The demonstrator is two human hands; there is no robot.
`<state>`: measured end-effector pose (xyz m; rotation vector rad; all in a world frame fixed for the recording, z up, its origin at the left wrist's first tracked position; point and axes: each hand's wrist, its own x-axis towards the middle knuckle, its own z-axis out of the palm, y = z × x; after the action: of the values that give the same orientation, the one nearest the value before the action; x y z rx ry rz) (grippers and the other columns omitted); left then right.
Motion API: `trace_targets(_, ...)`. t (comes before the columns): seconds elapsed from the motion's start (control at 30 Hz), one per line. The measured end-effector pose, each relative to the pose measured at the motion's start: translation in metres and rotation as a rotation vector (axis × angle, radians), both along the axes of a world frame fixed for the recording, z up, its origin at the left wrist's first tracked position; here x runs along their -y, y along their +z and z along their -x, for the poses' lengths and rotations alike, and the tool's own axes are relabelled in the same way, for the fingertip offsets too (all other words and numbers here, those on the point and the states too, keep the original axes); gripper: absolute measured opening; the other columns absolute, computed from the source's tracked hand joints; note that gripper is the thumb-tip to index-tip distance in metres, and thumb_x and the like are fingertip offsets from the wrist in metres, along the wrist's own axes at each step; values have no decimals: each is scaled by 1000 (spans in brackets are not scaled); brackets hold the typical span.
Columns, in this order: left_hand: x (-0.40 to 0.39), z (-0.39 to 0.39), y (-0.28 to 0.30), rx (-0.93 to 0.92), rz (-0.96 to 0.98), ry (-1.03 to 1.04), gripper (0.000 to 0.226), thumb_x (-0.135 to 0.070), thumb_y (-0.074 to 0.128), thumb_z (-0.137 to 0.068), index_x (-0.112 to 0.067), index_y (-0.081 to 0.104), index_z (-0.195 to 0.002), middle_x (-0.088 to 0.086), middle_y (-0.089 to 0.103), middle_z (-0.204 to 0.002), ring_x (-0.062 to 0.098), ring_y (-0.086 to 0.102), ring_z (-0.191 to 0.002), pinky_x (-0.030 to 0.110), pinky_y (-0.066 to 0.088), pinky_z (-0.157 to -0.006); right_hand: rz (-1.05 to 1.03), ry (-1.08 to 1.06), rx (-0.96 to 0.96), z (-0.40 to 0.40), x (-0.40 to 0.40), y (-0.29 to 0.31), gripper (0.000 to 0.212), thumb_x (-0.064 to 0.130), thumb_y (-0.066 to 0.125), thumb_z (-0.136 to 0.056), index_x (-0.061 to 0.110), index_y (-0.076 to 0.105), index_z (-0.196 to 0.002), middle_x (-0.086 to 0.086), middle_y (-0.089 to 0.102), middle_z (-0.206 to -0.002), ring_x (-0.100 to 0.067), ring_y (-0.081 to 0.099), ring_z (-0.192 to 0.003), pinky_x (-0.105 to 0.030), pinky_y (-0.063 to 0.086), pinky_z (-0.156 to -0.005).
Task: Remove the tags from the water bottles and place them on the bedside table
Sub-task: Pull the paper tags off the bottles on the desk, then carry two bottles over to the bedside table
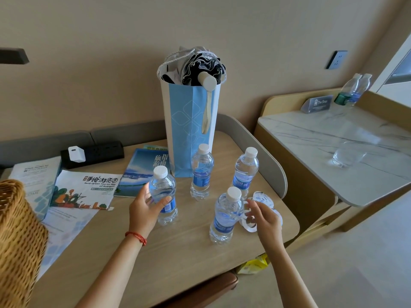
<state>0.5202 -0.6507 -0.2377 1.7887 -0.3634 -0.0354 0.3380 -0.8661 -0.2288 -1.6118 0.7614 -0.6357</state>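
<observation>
Nearest, one bottle (pixel 163 194) is gripped by the left hand (pixel 144 210); removed tags (pixel 259 211) are held in the right hand's (pixel 263 218) curled fingers. Tags appear removed; carrying bottles to the bedside table is judged next.

Left hand (pixel 146 207) grips a water bottle (pixel 163 194) at frame centre; right hand (pixel 264 216) holds paper tags (pixel 261 197) beside three bottles.
</observation>
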Motion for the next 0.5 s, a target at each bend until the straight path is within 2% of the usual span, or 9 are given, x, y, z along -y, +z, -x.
trace_targets(0.1,0,0,0,-6,-7,4,59,-17,76,-71,-13,50,-124,0,62,-107,11,60,-96,25,47,-84,51,141,42,-3,-18,8,32,48,55,-78,35,62,-106,9,67,-104,2,63,-88,-15,50,-72)
trace_targets(0.17,-1,-1,-1,-17,-6,6,59,-19,76,-70,-14,51,-124,-1,63,-106,7,61,-92,22,47,-82,59,199,29,-5,-26,7,47,47,63,-76,31,56,-119,8,63,-117,-5,61,-104,-25,49,-85)
trace_targets(0.2,-1,-1,-1,-26,0,6,59,-19,77,-70,-15,52,-123,-2,63,-105,3,60,-91,20,47,-80,63,208,23,-6,-28,6,55,46,68,-73,29,53,-124,9,61,-121,-6,58,-108,-27,47,-88)
trace_targets(0.3,0,-2,0,-71,27,0,61,-19,79,-68,-16,52,-122,-3,63,-107,3,59,-93,22,47,-83,35,210,28,-11,-35,4,72,45,77,-62,37,45,-126,11,56,-124,1,54,-112,-18,47,-87)
trace_targets(0.4,0,-5,0,-97,51,-20,59,-18,80,-66,-17,53,-119,-3,62,-108,3,59,-94,22,47,-82,29,196,24,-16,-40,-1,74,33,83,-63,44,41,-123,7,56,-123,-12,55,-114,-35,48,-95)
trace_targets(0.5,0,-8,0,-120,59,-43,58,-21,81,-65,-21,54,-115,-3,64,-105,5,61,-96,27,50,-84,48,162,10,-22,-44,-2,73,22,82,-65,51,38,-115,10,55,-120,-14,56,-112,-41,48,-96)
